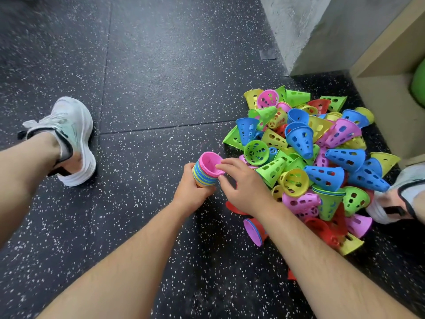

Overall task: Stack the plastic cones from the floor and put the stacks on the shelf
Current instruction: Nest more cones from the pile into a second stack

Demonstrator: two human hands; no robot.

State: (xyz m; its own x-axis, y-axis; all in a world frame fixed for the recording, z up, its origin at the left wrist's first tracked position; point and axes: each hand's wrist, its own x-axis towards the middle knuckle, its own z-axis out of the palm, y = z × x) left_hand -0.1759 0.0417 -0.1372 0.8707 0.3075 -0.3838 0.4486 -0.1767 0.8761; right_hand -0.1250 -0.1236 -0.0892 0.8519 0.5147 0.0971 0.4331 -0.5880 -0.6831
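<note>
Dozens of loose plastic cones (310, 157) lie heaped on the floor just to the right of the hands; they are blue, lime green, yellow, pink and red, all pierced with oval holes, tipped every way and resting on one another. The left hand (190, 187) is wrapped round a nested stack of cones (203, 177), held tilted with its mouth up and turned toward the heap; its rims show as thin bands of blue, yellow, green and orange. A pink cone (210, 163) sits topmost in that stack; the right hand (243, 187) pinches its near rim, fingertips on the lip and thumb just under it. Below the right forearm a short stack with a purple-pink mouth (254, 231) lies on its side among red cones; inside the heap, right of the right hand, a green stack (328, 199) stands mouth up. Beyond the heap, up and to the right of the hands, stands a pale wooden shelf (386, 65) with a green ball (418, 84) partly in view inside; a grey concrete wall (299, 26) meets it. The black speckled rubber floor (161, 88) runs to the left; a white trainer (69, 139) is planted well left of the left hand, its side marking too blurred to read; another trainer (402, 192) presses against the heap's far right edge.
</note>
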